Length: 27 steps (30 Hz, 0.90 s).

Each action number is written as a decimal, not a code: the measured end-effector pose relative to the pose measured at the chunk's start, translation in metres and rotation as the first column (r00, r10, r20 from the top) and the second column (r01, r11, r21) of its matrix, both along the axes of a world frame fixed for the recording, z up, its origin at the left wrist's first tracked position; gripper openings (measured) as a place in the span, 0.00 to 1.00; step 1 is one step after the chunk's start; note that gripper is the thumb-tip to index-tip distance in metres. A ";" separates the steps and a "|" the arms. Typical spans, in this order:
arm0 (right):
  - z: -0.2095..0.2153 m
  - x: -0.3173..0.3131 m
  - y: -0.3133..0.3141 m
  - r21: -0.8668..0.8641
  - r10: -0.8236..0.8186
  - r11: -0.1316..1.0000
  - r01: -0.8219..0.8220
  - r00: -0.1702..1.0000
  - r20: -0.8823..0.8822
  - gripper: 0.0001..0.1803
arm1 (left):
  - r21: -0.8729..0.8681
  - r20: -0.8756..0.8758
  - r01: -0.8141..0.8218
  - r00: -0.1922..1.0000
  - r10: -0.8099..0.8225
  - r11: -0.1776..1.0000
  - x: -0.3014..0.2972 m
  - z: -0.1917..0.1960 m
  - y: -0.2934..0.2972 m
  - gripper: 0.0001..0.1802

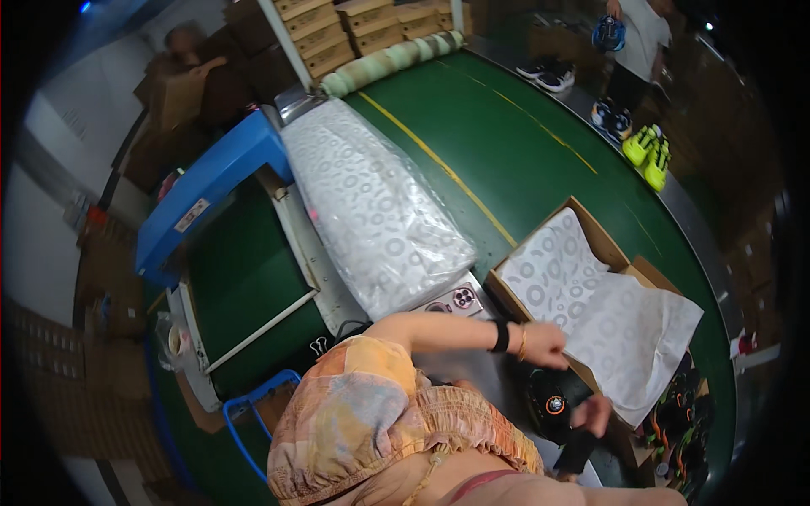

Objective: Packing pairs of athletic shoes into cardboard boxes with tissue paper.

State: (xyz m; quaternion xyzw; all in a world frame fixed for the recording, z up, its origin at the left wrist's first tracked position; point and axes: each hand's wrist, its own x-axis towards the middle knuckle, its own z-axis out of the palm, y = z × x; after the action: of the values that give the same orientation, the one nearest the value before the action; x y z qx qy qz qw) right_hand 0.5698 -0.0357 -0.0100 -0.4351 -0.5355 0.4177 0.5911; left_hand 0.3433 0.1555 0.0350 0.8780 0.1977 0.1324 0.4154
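Observation:
A black shoe-like item (pixel 550 409) with a round orange and white emblem is close to my body, beside the near edge of an open cardboard shoebox (pixel 504 297). My left hand (pixel 544 346), with a black band and a bracelet at the wrist, is curled above this item at the box's edge; whether its fingers grip anything is hidden. My right hand (pixel 592 413) is at the item's right side, blurred, its fingers hard to make out. Patterned tissue paper (pixel 624 337) lines the box and spills over its near right side.
Several dark shoes (pixel 679 413) lie right of the box. A clear bag of patterned tissue (pixel 380 211) and a phone (pixel 456 301) lie to the left, near a blue-arched machine (pixel 215 181). Across the green belt (pixel 472 143) stand yellow shoes (pixel 648 157) and a person (pixel 641 42).

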 end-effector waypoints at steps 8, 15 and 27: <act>0.018 -0.050 -0.030 0.060 -0.108 0.950 0.306 0.143 0.984 0.51 | 0.371 -0.127 0.073 0.992 -0.027 0.926 -0.010 -0.035 -0.095 0.47; 0.038 -0.073 -0.003 -0.033 -0.030 0.989 0.145 0.415 0.910 0.47 | 0.487 -0.297 0.015 0.943 0.149 0.873 -0.002 -0.027 -0.071 0.41; 0.139 -0.059 0.021 0.275 -0.409 0.912 0.303 0.656 0.634 0.34 | -0.117 -0.060 -0.295 0.955 0.290 0.948 -0.068 0.034 -0.070 0.33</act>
State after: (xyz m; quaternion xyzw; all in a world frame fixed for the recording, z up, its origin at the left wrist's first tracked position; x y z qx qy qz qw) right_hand 0.5107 -0.0148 0.1286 -0.6094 -0.6466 0.0649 0.4541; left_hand 0.2752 0.0858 0.0694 0.8139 0.3424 0.1613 0.4408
